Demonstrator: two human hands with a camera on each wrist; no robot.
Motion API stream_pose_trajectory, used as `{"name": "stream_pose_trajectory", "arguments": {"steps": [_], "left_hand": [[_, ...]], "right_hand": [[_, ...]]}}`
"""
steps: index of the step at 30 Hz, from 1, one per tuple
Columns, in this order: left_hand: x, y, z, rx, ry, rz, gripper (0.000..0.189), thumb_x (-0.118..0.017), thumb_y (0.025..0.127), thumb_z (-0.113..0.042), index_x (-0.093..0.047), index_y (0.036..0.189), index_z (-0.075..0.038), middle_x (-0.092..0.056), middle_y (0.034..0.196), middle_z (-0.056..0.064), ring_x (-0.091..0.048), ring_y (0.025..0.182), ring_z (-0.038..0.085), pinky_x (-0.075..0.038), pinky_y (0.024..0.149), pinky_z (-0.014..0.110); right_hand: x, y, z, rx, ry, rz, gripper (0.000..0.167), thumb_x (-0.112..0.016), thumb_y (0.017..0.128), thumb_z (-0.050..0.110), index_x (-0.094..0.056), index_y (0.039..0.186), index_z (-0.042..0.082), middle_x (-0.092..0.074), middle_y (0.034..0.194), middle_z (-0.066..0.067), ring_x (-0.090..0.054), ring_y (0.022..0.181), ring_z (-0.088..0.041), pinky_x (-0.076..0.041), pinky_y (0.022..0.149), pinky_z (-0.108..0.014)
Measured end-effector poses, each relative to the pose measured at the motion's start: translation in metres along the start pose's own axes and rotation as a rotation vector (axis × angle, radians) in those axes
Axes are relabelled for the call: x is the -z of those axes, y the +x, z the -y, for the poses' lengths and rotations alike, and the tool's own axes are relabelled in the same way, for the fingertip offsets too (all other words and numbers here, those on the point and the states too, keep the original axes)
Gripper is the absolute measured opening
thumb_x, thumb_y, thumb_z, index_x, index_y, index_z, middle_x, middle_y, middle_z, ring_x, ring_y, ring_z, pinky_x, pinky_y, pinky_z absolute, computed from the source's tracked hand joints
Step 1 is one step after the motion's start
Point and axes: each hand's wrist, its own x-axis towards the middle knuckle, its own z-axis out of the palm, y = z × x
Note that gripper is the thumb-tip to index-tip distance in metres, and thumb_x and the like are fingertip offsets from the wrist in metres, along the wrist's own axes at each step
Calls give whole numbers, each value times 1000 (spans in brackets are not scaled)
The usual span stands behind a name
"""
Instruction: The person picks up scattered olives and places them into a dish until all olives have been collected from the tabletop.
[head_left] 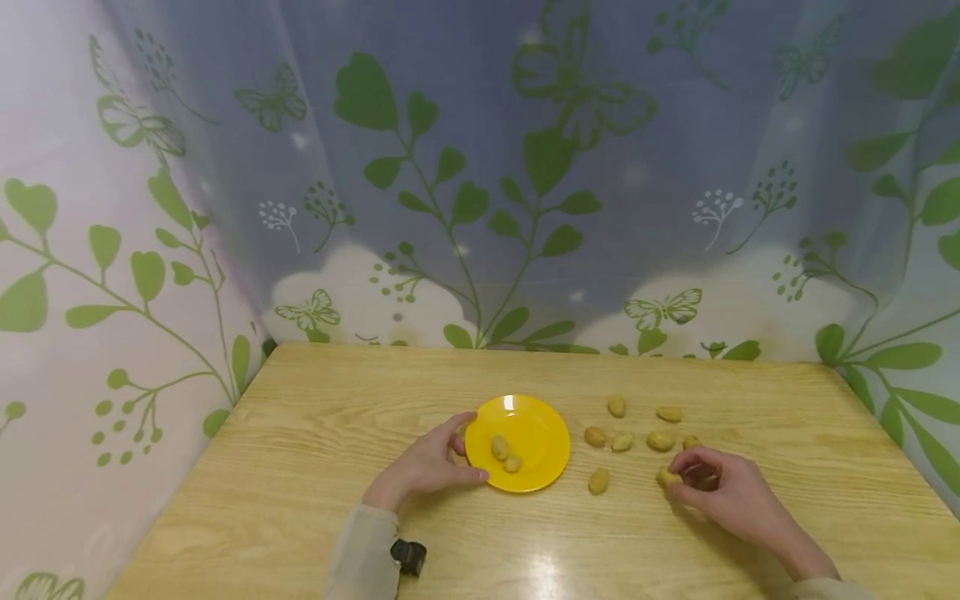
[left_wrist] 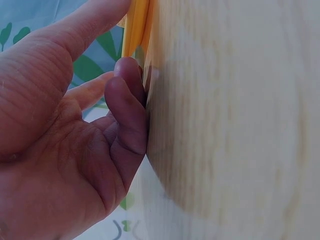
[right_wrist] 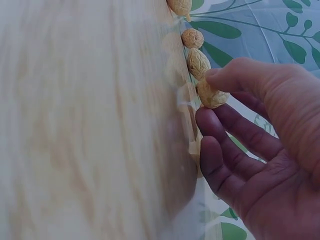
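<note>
A yellow plate (head_left: 540, 454) lies on the table with two peanuts in their shells (head_left: 500, 447) on it. My left hand (head_left: 427, 463) grips the plate's left side, thumb at the near rim and forefinger at the far rim. In the left wrist view the plate's edge (left_wrist: 136, 25) shows beyond the thumb. To the right, my right hand (head_left: 731, 490) pinches a peanut (right_wrist: 212, 95) between thumb and fingers, low at the tabletop. Several more peanuts (head_left: 660, 441) lie loose between the plate and this hand; one (head_left: 691, 442) sits just beyond its fingertips.
The wooden table (head_left: 337, 375) ends at a curtain (head_left: 465, 275) printed with leaves and butterflies, which hangs behind it and at both sides. A black strap device (head_left: 408, 557) is on the left wrist.
</note>
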Motion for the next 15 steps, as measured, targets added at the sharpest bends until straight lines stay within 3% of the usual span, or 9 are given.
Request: {"name": "stream_pose_trajectory", "arguments": {"steps": [15], "left_hand": [[0, -1, -1, -5, -9, -2, 92, -87, 82, -32, -37, 158, -19, -58, 106, 5, -47, 70, 14, -41, 65, 29]], "right_hand": [[-1, 4, 4, 1, 36, -20, 20, -82, 87, 23, -73, 103, 16, -74, 101, -1, -64, 80, 2, -55, 68, -24]]}}
